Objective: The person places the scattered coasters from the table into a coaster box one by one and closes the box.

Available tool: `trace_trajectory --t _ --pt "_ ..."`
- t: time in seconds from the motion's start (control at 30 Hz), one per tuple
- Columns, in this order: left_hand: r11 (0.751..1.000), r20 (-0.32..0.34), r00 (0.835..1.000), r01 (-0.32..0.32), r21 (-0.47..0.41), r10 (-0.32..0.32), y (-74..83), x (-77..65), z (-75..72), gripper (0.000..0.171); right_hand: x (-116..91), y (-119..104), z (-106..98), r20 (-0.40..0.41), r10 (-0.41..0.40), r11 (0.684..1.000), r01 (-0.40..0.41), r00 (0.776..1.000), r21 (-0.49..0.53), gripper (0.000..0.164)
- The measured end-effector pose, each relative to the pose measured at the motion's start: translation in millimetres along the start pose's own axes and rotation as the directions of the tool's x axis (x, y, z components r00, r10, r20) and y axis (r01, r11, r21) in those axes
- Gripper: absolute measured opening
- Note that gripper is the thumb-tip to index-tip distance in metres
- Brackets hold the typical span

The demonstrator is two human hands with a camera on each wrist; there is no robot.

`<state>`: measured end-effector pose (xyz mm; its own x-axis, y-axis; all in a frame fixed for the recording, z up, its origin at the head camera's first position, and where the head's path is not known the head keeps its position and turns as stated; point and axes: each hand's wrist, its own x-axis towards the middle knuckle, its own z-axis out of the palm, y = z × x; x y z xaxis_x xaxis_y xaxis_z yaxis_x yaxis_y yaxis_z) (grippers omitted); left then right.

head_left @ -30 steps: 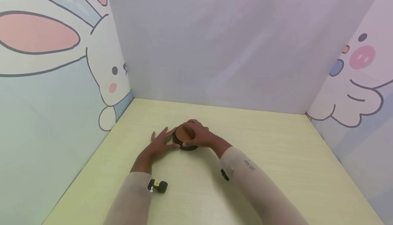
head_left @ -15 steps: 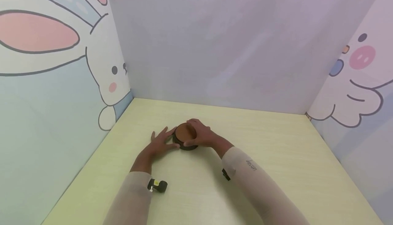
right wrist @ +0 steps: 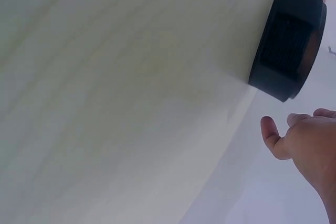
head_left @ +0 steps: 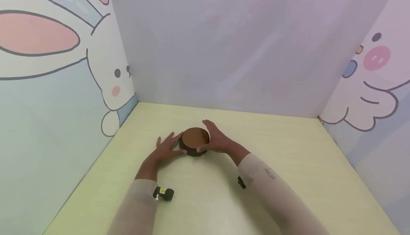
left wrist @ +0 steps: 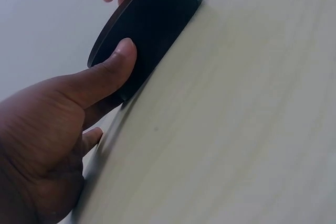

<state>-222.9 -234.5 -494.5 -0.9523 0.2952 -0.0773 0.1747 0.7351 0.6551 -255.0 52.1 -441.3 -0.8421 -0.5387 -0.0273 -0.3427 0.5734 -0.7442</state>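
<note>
A round black holder [head_left: 192, 152] with a brown disc [head_left: 193, 137] on top stands on the table; it looks like a coaster set. In the right wrist view a cut-out [right wrist: 286, 40] in its wall shows thin dark layers inside. My left hand [head_left: 164, 151] grips the holder's left side, its thumb [left wrist: 123, 56] against the black wall and fingers around the far side. At the right side is my right hand [head_left: 219, 139], fingers and thumb spread. The right wrist view shows a gap between this hand and the holder.
The pale wooden table [head_left: 282, 149] runs back to a plain grey-lilac curtain [head_left: 211, 42]. Side panels with cartoon animals [head_left: 109, 67] bound it at left and right. A black wrist camera [head_left: 164, 193] is strapped to the left sleeve.
My right hand has let go of the top and drawn off to the right with its fingers spread, uncovering the brown disc. The left hand and the holder stay in place.
</note>
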Motion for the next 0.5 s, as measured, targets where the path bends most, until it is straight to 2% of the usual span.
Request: trace_trajectory --t 0.2,0.4,0.5 --pt "0.999 -0.005 1.000 -0.017 0.049 0.017 -6.6 3.2 -5.3 0.105 -16 11 -14 -0.042 0.029 1.000 -0.029 0.999 -0.004 0.125" --pt "0.999 0.021 1.000 0.014 0.049 -0.015 -10.8 -6.7 -6.5 0.120 -38 21 -22 -0.082 0.065 0.998 -0.063 0.995 0.023 0.122" --pt "0.999 0.003 1.000 0.019 0.050 -0.019 -9.8 -12.8 -6.9 0.122 -47 25 -26 -0.106 0.077 0.997 -0.074 0.991 0.031 0.122"
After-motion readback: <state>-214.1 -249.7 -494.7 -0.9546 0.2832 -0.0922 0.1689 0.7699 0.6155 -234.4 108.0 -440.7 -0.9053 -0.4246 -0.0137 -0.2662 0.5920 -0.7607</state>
